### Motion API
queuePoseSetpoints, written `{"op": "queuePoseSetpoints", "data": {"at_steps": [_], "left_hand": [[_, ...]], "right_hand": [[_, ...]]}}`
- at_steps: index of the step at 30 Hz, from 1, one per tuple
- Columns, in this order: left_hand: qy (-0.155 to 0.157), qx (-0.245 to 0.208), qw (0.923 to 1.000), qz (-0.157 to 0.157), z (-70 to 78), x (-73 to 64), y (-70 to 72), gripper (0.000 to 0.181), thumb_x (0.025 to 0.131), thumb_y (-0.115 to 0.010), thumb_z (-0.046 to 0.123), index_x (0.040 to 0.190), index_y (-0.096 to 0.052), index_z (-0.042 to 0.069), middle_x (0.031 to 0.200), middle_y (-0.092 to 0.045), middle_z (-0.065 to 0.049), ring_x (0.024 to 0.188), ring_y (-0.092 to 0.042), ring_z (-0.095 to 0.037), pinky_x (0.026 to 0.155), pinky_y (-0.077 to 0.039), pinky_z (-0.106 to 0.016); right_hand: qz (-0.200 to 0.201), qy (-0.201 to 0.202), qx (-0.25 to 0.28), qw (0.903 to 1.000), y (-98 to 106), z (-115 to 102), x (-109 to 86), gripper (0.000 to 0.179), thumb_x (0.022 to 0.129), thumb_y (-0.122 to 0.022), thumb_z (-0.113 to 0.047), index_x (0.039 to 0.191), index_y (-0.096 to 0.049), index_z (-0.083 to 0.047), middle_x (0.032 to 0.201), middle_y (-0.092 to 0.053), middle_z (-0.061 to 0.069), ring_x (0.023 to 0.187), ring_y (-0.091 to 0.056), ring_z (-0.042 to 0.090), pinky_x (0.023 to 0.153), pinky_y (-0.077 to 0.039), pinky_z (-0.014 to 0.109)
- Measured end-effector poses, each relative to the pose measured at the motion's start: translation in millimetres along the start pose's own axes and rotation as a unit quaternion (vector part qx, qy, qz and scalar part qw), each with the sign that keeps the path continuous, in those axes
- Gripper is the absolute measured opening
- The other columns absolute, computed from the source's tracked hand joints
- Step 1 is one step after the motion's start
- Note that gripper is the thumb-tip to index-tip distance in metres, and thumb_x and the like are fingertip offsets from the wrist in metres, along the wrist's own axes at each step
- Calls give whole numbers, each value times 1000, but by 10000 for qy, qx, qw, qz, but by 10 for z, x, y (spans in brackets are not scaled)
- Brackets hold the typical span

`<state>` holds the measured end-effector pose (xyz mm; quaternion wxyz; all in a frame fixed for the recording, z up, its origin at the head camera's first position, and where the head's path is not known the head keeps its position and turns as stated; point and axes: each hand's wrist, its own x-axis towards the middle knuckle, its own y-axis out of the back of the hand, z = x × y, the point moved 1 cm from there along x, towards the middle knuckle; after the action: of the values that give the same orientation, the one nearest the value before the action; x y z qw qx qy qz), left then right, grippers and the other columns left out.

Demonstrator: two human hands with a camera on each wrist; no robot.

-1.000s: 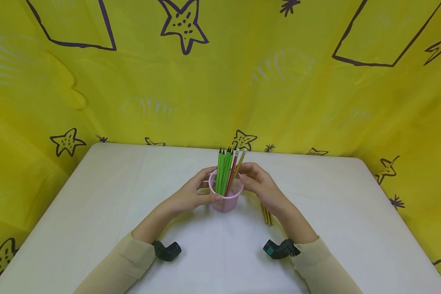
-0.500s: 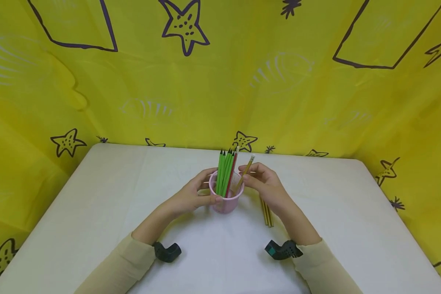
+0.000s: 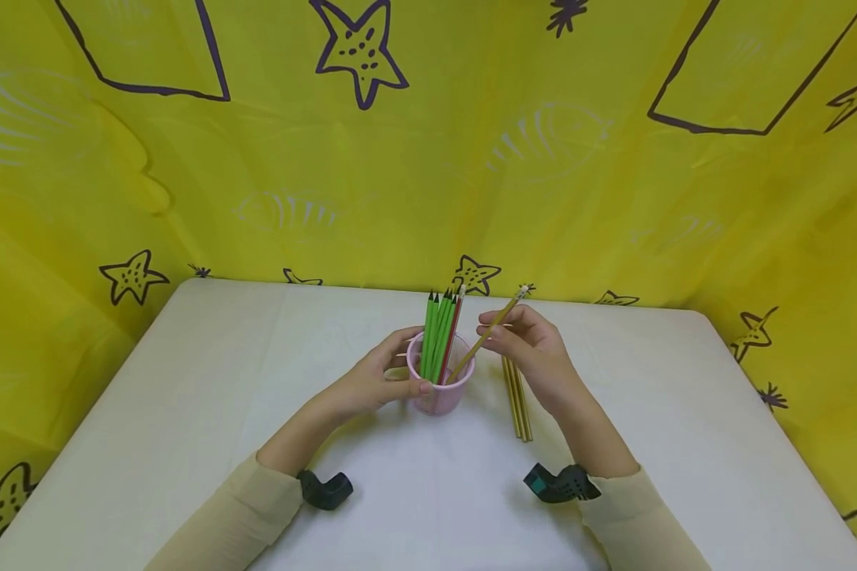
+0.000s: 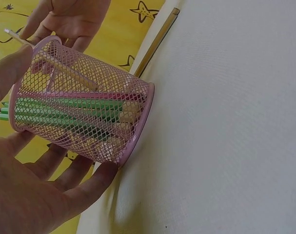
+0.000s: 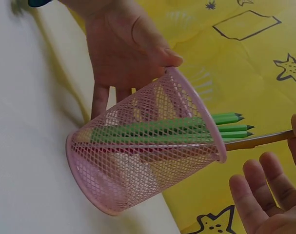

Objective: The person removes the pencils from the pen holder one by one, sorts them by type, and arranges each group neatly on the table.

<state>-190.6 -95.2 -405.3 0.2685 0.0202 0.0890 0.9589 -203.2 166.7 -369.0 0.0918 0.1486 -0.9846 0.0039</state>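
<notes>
In the head view a pink mesh pencil cup (image 3: 437, 403) stands on the table. My left hand (image 3: 371, 379) grips it from the left, thumb at the rim and fingers round the far side. Several green pencils (image 3: 438, 329) stand in it, points up, beside a red pencil (image 3: 452, 333). My right hand (image 3: 539, 357) pinches a yellow pencil (image 3: 471, 351) by its upper part. That pencil slants right, eraser end up, its lower end inside the cup. In the left wrist view, the yellow pencil's lower end shows through the mesh, above the cup's bottom.
Several gold-yellow pencils (image 3: 517, 408) lie on the white table (image 3: 428, 492) below my right hand, their far ends partly hidden by it. A yellow curtain (image 3: 428, 174) with dark star drawings hangs behind the table and at its sides.
My right hand has moved right from the cup's rim, pinching the yellow pencil and tilting it away from the others. My left hand and the cup have stayed put.
</notes>
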Motion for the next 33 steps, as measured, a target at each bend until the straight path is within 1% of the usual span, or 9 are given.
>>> {"op": "queuePoseSetpoints", "data": {"at_steps": [2, 5, 7, 13, 20, 25, 30, 33], "left_hand": [[-16, -9, 10000, -5, 1, 0, -2, 80, 87, -78, 17, 152, -34, 30, 153, -43, 0, 138, -45, -30, 111, -39, -55], [-11, -38, 10000, -20, 0, 0, -6, 79, 87, -78, 17, 152, -34, 31, 152, -43, 0, 138, -45, -30, 111, -39, -56], [-9, -59, 10000, -26, 0, 0, -8, 79, 87, -78, 17, 151, -35, 32, 152, -44, 0, 138, -45, -30, 111, -39, -56], [-22, -96, 9999, -40, 1, 3, -17, 78, 87, -78, 17, 151, -35, 32, 152, -44, 0, 138, -45, -30, 111, -39, -55], [-2, -72, 10000, -26, -2, 5, -10, 78, 87, -78, 17, 151, -35, 32, 151, -44, 0, 139, -45, -29, 111, -39, -55], [-18, -51, 10000, -36, 0, 7, -2, 78, 87, -78, 17, 151, -35, 32, 151, -45, 0, 138, -45, -29, 111, -40, -54], [20, -41, 10000, -17, 5, 5, -1, 78, 87, -77, 18, 151, -35, 32, 152, -44, 0, 139, -44, -30, 111, -39, -57], [72, -52, 10000, -7, 12, -2, -4, 78, 87, -78, 18, 151, -35, 33, 152, -44, 0, 139, -43, -30, 112, -38, -57]], "right_hand": [[23, 61, 119, 9999, 12, -15, -4, 8, 99, -59, -8, 107, -57, -7, 120, -65, 5, 111, -65, 21, 94, -56, 33], [63, 179, 432, 9989, 26, -44, -11, 8, 99, -58, -5, 106, -58, -9, 116, -65, 5, 107, -66, 21, 93, -57, 36], [77, 258, 593, 9979, 37, -66, -15, 9, 99, -57, -4, 106, -59, -9, 114, -66, 3, 105, -67, 20, 92, -57, 37], [27, 470, 932, 9945, 95, -132, -24, 10, 101, -55, -2, 108, -60, -8, 110, -67, 4, 100, -68, 20, 89, -59, 39], [51, 719, 1479, 9864, 160, -215, -29, 15, 101, -52, 1, 108, -61, -7, 107, -67, 5, 96, -67, 18, 86, -60, 41], [89, 799, 1702, 9821, 197, -266, -30, 17, 102, -48, 3, 109, -61, -6, 106, -68, 6, 94, -67, 19, 83, -61, 43], [2, 824, 1814, 9800, 239, -296, -30, 20, 103, -45, 3, 112, -60, -7, 107, -68, 6, 96, -66, 19, 84, -60, 43], [43, 894, 1903, 9776, 262, -299, -33, 21, 103, -44, 3, 112, -59, -6, 107, -68, 7, 96, -67, 19, 85, -60, 43]]}}
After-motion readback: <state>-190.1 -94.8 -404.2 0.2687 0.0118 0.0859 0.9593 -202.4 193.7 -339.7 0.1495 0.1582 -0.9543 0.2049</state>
